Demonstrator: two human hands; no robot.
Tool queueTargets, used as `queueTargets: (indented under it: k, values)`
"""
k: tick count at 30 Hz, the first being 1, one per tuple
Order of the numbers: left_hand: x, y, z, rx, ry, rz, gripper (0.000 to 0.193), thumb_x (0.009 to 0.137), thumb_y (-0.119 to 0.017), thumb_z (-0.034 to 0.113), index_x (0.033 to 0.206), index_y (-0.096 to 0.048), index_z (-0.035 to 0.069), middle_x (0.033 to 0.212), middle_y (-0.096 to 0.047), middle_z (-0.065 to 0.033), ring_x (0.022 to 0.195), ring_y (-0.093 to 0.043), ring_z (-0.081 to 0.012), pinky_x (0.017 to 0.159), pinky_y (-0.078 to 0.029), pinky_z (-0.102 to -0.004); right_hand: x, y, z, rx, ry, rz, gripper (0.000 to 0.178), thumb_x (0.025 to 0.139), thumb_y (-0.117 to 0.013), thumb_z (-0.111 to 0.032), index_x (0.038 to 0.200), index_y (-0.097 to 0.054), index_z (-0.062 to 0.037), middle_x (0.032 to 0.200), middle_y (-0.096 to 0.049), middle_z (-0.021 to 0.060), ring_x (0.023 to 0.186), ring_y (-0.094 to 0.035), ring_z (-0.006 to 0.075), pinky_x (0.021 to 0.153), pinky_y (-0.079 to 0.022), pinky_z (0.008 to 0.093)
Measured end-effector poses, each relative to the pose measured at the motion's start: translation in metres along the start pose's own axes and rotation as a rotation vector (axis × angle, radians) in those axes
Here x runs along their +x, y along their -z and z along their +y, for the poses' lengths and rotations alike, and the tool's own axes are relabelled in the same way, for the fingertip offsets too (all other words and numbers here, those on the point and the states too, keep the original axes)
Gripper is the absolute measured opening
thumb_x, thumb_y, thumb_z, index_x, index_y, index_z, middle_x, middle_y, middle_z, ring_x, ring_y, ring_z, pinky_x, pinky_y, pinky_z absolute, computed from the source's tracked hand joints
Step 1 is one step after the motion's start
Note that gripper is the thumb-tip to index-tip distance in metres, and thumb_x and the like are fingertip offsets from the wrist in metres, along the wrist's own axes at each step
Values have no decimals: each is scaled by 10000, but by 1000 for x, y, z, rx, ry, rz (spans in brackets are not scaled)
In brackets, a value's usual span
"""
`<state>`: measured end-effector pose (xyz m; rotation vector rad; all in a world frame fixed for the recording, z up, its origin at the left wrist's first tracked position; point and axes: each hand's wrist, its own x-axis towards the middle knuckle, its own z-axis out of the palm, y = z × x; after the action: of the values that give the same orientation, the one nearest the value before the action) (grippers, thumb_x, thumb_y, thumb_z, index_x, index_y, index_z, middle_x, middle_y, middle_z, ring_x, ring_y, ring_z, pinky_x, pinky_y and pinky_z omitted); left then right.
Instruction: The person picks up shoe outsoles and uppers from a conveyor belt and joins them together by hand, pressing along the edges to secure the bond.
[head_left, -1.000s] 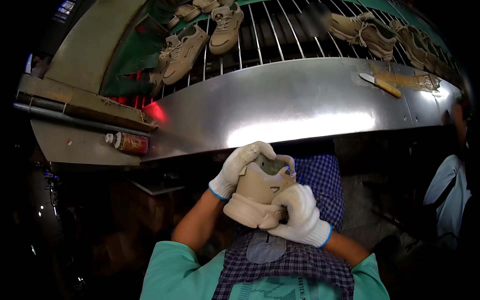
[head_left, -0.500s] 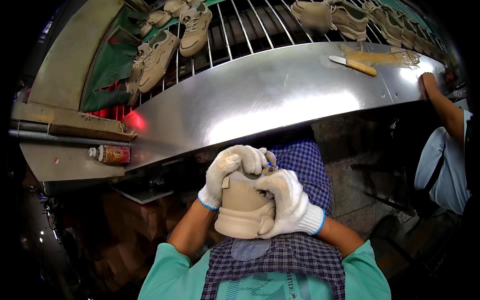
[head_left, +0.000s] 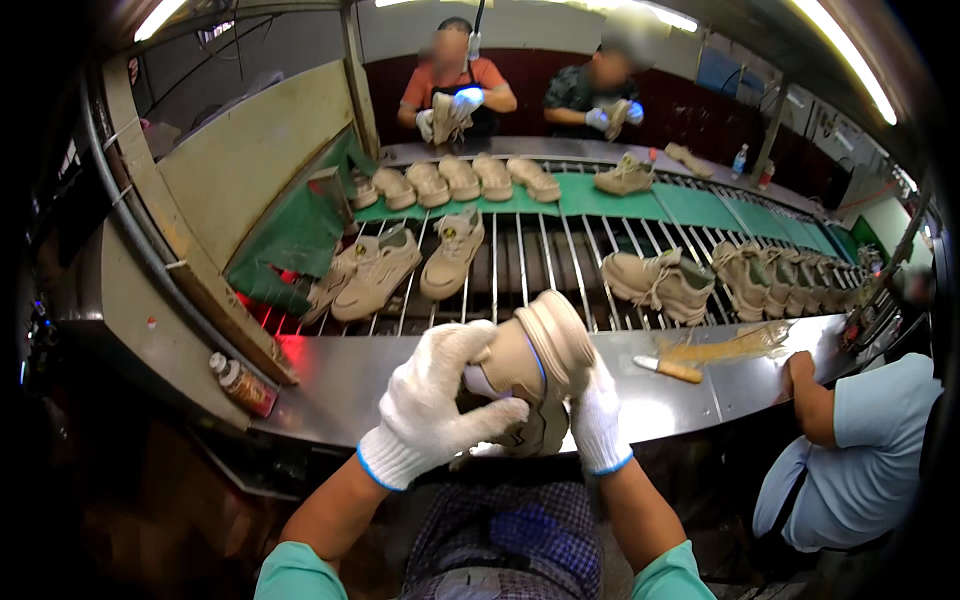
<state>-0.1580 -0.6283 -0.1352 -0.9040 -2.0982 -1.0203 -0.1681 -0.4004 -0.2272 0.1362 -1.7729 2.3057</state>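
A beige sneaker (head_left: pixel 515 358) is held up in front of me, just over the near edge of the metal ledge, tilted with its thick heel end up. My left hand (head_left: pixel 430 395), in a white knitted glove with a blue cuff, grips its collar side, thumb across the upper. On the other side, my right hand (head_left: pixel 600 412), gloved the same way, is closed against the shoe by the sole; most of its fingers are hidden behind it. The shoe's toe points down and is partly covered by my left hand.
Beyond the metal ledge (head_left: pixel 340 385) runs a roller conveyor with several beige sneakers (head_left: pixel 455 255) and a green belt (head_left: pixel 582 203). A wooden-handled knife (head_left: pixel 682 371) lies right. A bottle (head_left: pixel 243 385) lies left. A co-worker (head_left: pixel 868 450) sits at right; two people (head_left: pixel 462 95) work opposite.
My hands have raised the sneaker from my lap up to the ledge, and its heel has turned upward. The view has tilted up, bringing the far side of the conveyor into sight.
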Motion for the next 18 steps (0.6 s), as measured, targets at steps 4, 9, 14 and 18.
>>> queueTargets:
  k: [4, 9, 14, 18]
  values:
    - [20, -6, -25, -89, 338, -122, 825, 755, -972, 333, 1401, -604, -24, 1250, -710, -185, 1133, -717, -269, 992, -580, -388, 57, 1, -19, 157, -70, -160, 527, 1176, -411, -381, 1472, -581, 20, 1364, -676, 139, 1260, -631, 204, 1109, -481, 345]
    - [24, -22, -40, -153, 426, -96, 770, 790, -947, 254, 1419, -590, -11, 1284, -697, -166, 1157, -703, -237, 1028, -566, -376, 124, -17, -64, -167, -34, -303, 433, 1114, -555, -330, 1425, -649, -43, 1375, -680, 95, 1306, -599, 194, 1161, -430, 336]
    - [17, -45, -45, -180, 529, 35, 804, 787, -946, 274, 1420, -543, -15, 1266, -673, -167, 1150, -692, -267, 1031, -553, -385, 129, -27, -48, -213, -50, -313, 363, 1037, -687, -304, 1268, -710, -25, 1262, -708, 86, 1183, -647, 173, 1076, -493, 323]
    - [13, -49, -44, -81, 427, 44, 806, 821, -911, 384, 1432, -544, 8, 1327, -666, -231, 1187, -703, -371, 1016, -563, -440, 121, -33, -52, -412, 68, -260, 417, 978, -757, -300, 1289, -686, -31, 1215, -722, 109, 1137, -679, 194, 1048, -523, 329]
